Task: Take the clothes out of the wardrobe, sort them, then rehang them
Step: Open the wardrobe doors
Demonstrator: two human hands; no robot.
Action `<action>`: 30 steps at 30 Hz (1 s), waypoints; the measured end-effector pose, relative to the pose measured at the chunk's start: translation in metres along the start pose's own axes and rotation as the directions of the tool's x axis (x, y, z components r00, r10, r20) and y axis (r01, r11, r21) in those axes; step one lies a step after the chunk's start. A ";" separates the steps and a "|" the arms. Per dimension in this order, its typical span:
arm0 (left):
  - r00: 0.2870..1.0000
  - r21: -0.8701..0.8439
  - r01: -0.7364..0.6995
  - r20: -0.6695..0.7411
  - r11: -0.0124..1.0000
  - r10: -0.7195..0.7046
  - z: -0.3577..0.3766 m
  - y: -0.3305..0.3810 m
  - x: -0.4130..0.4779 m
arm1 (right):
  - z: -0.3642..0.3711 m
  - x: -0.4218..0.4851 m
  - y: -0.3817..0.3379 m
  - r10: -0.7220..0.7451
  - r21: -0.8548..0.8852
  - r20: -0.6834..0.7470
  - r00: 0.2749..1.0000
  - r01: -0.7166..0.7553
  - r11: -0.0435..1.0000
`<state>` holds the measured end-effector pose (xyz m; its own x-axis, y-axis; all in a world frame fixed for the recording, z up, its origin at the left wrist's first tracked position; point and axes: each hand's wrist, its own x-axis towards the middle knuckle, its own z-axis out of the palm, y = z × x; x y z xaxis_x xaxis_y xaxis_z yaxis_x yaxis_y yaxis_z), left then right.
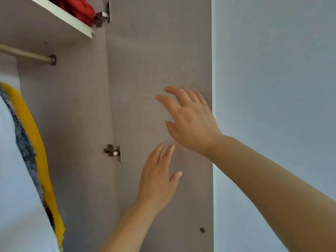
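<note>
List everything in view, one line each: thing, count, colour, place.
door: one, grey-brown, open, centre
hinges: two, metal, on the door's left edge, one at the top and one at mid-height
stud: one, dark, low on the door
shelf: one, white, top left
red cloth: one, red, on the shelf
rail: one, cream, under the shelf
yellow garment: one, yellow, hanging at left
grey garment: one, mottled grey, left of the yellow
pale garment: one, whitish, far left
wall: one, pale blue-grey, right
left hand: one, open, before the door, lower
right hand: one, open, before the door, higher
</note>
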<state>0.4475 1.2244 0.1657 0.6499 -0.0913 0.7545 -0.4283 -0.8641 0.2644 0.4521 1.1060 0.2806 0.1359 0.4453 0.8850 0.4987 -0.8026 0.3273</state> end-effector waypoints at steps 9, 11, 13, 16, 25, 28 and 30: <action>1.000 0.166 0.015 0.017 0.986 -0.018 0.050 -0.058 0.053 | 0.084 -0.020 0.055 0.029 -0.295 0.072 0.997 -0.007 0.955; 1.000 0.162 0.013 0.007 0.987 -0.014 0.064 -0.064 0.060 | 0.095 -0.023 0.064 0.042 -0.304 0.078 0.996 -0.016 0.953; 0.999 0.204 0.008 -0.038 0.979 0.000 0.076 -0.068 0.065 | 0.106 -0.028 0.072 0.051 -0.294 0.094 0.994 -0.021 0.956; 0.995 0.219 0.007 -0.097 0.976 0.014 0.096 -0.077 0.073 | 0.126 -0.035 0.083 0.062 -0.264 0.092 0.994 -0.035 0.964; 0.987 0.354 0.071 -0.159 0.933 -0.015 0.129 -0.082 0.096 | 0.187 -0.056 0.119 0.040 -0.120 0.000 0.999 -0.040 0.992; 0.986 0.352 0.083 -0.165 0.932 -0.025 0.131 -0.083 0.095 | 0.193 -0.057 0.121 0.003 -0.080 -0.094 0.996 -0.011 0.997; 0.989 0.345 0.083 -0.145 0.935 -0.035 0.126 -0.084 0.092 | 0.194 -0.058 0.120 -0.019 -0.071 -0.145 0.989 0.008 0.997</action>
<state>0.6226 1.2260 0.1377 0.5664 0.0114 0.8241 -0.1297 -0.9862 0.1028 0.6700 1.0604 0.2042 0.0012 0.3979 0.9174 0.4373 -0.8253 0.3574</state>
